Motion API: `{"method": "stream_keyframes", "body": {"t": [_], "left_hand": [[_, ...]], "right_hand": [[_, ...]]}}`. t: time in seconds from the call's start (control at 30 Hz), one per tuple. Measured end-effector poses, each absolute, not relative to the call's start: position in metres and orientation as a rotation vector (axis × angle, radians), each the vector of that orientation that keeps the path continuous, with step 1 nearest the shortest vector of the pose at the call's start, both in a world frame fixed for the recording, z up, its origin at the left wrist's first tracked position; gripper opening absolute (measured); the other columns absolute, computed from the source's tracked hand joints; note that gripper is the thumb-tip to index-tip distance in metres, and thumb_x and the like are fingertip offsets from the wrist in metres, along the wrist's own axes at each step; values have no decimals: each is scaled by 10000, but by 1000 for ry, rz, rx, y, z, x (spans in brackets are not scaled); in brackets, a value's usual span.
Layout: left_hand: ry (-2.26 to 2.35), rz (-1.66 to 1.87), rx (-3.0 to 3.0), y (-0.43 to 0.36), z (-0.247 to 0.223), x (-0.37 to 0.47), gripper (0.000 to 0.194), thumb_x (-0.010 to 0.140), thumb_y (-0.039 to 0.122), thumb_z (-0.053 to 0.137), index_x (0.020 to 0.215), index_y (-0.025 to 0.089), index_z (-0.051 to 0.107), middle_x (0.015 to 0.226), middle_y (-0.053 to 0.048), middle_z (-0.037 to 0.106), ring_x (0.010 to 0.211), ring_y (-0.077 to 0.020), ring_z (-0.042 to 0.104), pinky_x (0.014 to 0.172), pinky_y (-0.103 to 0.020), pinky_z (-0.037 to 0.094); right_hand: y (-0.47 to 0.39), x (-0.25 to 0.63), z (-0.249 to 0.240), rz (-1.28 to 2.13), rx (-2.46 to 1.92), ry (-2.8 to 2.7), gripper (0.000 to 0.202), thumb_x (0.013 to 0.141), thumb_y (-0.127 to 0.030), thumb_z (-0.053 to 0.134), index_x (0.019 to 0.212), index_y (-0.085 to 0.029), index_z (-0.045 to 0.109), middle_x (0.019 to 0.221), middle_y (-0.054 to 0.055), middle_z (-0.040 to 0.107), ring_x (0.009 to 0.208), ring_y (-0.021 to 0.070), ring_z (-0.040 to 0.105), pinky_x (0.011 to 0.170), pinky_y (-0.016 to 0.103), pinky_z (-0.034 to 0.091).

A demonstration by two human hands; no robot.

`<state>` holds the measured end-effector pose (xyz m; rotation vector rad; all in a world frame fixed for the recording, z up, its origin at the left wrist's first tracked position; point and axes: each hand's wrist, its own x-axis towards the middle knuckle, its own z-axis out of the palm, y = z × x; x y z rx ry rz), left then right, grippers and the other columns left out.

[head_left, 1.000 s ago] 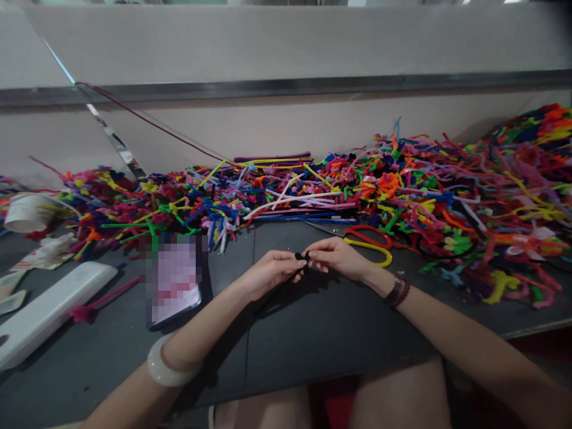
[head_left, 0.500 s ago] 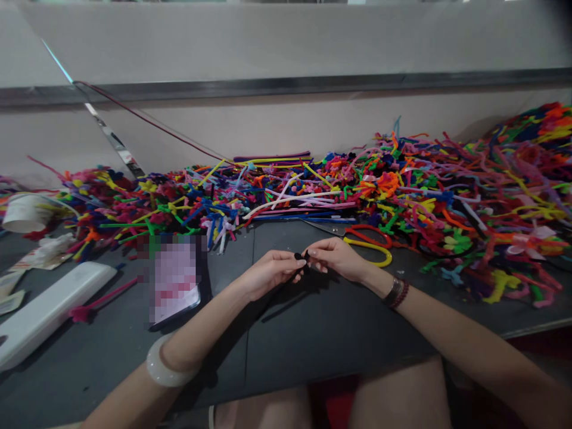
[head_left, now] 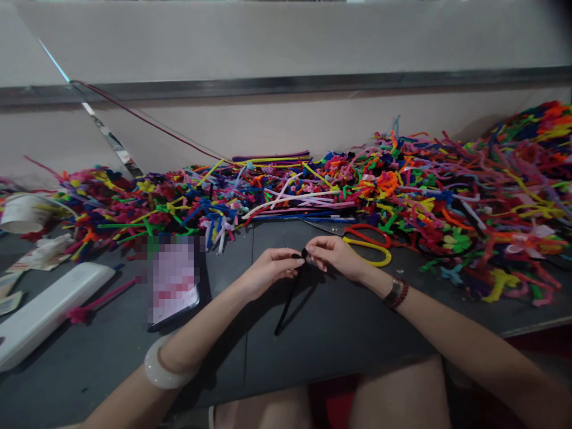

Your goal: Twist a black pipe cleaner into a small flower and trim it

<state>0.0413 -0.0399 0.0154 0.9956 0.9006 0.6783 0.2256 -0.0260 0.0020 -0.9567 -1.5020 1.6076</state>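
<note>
A black pipe cleaner (head_left: 288,305) with small loops at its upper end is pinched between my two hands above the dark table (head_left: 357,333). My left hand (head_left: 268,271) has thumb and fingers closed at its looped end. From the other side, the fingertips of my right hand (head_left: 335,256) close on the same end. The straight tail slants down toward me, below the fingers. Just beyond my right hand lie scissors (head_left: 379,262) with red and yellow handles. The fingers partly hide the loops.
A long heap of coloured pipe cleaners (head_left: 451,196) lines the wall. To the left are a phone (head_left: 176,286), a white elongated device (head_left: 53,316), a pink pipe-cleaner flower (head_left: 80,314), crumpled tissue (head_left: 51,250) and a white cup (head_left: 22,215). The table's front edge is near my legs.
The black pipe cleaner's tail has swung to a steeper angle and shows more clearly. My left fingers have shifted slightly at the looped end; my right hand has barely moved.
</note>
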Motion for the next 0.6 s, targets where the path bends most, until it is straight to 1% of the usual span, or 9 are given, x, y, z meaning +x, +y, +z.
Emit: {"method": "stream_keyframes", "body": {"t": [0.07, 0.13, 0.23, 0.33, 0.4, 0.5, 0.6], "left_hand": [[915, 739, 931, -39, 16, 41, 185, 627, 206, 696, 791, 145, 639, 712, 7, 618, 596, -56, 539, 625, -191, 418], [917, 797, 884, -38, 16, 42, 177, 624, 198, 699, 778, 151, 625, 708, 13, 627, 594, -57, 553, 635, -194, 427], [895, 855, 882, -37, 17, 42, 171, 628, 205, 699, 759, 142, 609, 718, -1, 643, 625, -75, 580, 649, -203, 443], [892, 888, 900, -36, 16, 41, 167, 634, 227, 698, 738, 136, 604, 731, -9, 649, 646, -83, 591, 663, -204, 450], [923, 921, 911, -35, 15, 41, 170, 636, 248, 698, 725, 135, 608, 710, -3, 641, 640, -79, 588, 674, -202, 449], [1002, 954, 949, -33, 15, 40, 185, 630, 279, 700, 702, 130, 617, 655, 6, 619, 614, -77, 575, 670, -203, 447], [1039, 899, 1036, -33, 16, 39, 195, 638, 299, 691, 645, 120, 613, 572, 14, 580, 571, -72, 551, 627, -195, 439]], "right_hand": [[-27, 226, 1, 1615, -966, -1536, 290, 743, -428, 568, 808, -146, 553, 516, -58, 470, 391, 44, 388, 383, 167, 321], [-29, 225, 0, 1605, -982, -1630, 308, 708, -419, 612, 839, -148, 551, 516, -68, 457, 396, 43, 378, 388, 167, 312], [-33, 222, 0, 1530, -958, -1821, 310, 658, -383, 666, 819, -129, 593, 628, -27, 550, 522, 73, 475, 494, 193, 379], [-35, 221, 1, 1410, -942, -1919, 257, 712, -356, 620, 811, -120, 631, 757, 28, 624, 680, 133, 554, 625, 242, 427], [-34, 222, 3, 1248, -979, -1955, 227, 742, -334, 592, 819, -127, 644, 796, 44, 643, 708, 150, 572, 642, 254, 436], [-30, 227, 4, 876, -1023, -2055, 190, 787, -288, 550, 858, -150, 658, 821, 52, 654, 704, 153, 581, 636, 260, 440], [-26, 234, 3, 512, -958, -2186, 214, 842, -218, 471, 947, -162, 649, 900, 68, 648, 802, 164, 582, 720, 280, 441]]}}
